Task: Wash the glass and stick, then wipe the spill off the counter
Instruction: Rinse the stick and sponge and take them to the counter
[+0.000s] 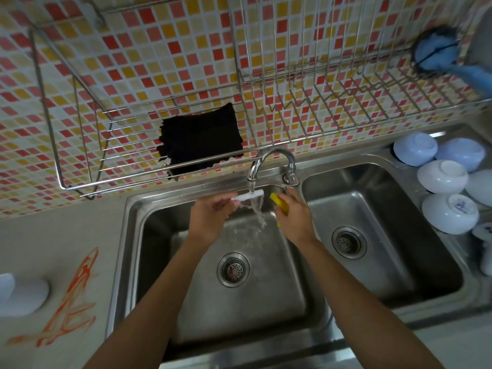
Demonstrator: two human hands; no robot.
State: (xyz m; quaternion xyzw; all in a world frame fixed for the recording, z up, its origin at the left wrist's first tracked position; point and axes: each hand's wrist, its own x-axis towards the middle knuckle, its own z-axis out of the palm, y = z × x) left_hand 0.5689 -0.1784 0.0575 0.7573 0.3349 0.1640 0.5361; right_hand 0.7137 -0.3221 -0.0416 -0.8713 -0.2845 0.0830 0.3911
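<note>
My left hand holds a white stick under the running water from the faucet, above the left sink basin. My right hand grips a yellow sponge just right of the stream. Water splashes down between both hands. An orange spill streaks the counter left of the sink. A white object, possibly the upturned glass, lies at the far left edge of the counter.
A wire rack on the tiled wall carries a black cloth. A second wire dish rack hangs to the right with a blue brush. The right basin adjoins. Several white bowls stand upside down at far right.
</note>
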